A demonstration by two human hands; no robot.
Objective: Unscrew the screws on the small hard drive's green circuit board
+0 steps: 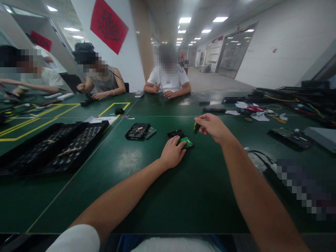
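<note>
A hard drive with a bright green face (pixel 187 142) lies in or against a dark open casing (pixel 176 133) on the green table. My left hand (pixel 173 152) grips the drive from the near left, fingers over its top and thumb on the near side. In my right hand (pixel 211 126) is a screwdriver (pixel 196 128) with a yellow and black handle, pinched between thumb and fingers. The screwdriver points down at the drive's right edge; whether its tip sits in a screw is too small to tell. Left of them lie a black casing (pixel 137 131) and a small circuit board (pixel 151 132).
Black trays (pixel 90 140) of small parts stand left. At right are a cable pile (pixel 286 101), a black device with a board (pixel 290 137) and a blurred-out object (pixel 304 185). A dark cylindrical tool (pixel 214 110) lies beyond my right hand. A co-worker (pixel 168 80) sits opposite; others sit left.
</note>
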